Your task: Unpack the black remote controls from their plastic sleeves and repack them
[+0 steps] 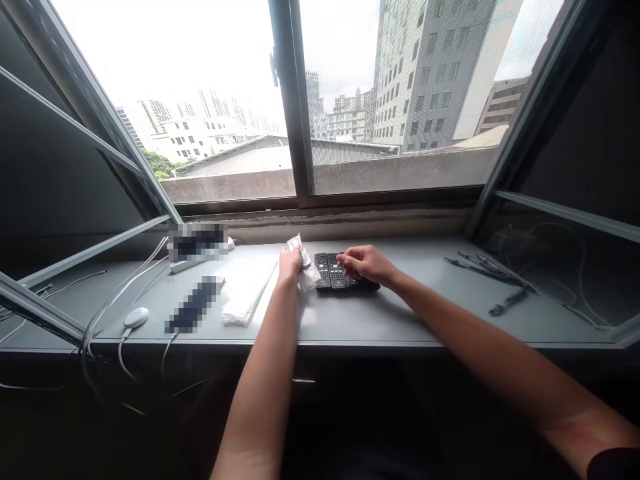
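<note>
Crumpled clear plastic bag (310, 275) is gripped in my left hand (290, 263), its fingers closed round it. A small dark patch shows at the bag near my fingers; I cannot make out what it is. Several black remote controls (323, 267) lie side by side on the desk, just right of the bag. Over them hovers my right hand (369, 263), fingertips pinched together. Whatever sits in that pinch, if anything, is too small to tell. The hand hides part of the remotes on the right.
A stack of white plastic sleeves (245, 300) lies left of my left forearm. Further left are a white puck-shaped device (136, 317) with a cable and two blurred-out objects. Dark cables (490, 270) spread at the right. A window (300, 133) rises behind the grey desk (345, 327).
</note>
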`<state>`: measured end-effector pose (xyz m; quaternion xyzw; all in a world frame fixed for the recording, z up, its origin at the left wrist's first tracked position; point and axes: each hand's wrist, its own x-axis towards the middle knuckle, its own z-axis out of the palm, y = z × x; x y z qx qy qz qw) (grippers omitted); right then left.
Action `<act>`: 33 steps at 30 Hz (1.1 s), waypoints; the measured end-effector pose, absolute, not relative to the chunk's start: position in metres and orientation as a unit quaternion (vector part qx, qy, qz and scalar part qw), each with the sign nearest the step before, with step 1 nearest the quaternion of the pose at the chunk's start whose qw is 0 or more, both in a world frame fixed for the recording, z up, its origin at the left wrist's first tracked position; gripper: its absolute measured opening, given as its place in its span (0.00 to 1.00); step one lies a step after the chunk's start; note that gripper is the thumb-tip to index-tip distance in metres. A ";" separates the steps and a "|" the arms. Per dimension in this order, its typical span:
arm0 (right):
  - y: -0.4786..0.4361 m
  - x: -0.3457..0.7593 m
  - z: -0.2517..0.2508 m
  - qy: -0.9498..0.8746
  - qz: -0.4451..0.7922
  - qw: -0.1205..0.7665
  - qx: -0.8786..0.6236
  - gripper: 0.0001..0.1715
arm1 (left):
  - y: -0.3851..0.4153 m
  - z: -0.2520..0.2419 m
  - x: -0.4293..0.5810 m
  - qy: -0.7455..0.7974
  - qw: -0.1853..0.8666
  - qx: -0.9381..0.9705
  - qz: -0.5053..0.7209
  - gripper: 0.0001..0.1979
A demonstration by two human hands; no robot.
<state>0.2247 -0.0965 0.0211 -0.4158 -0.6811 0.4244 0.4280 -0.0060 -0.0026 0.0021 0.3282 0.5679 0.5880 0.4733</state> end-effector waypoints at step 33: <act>-0.078 0.245 0.002 -0.727 0.079 0.354 -0.583 0.15 | -0.038 0.002 -0.005 0.696 0.197 0.597 0.346 0.21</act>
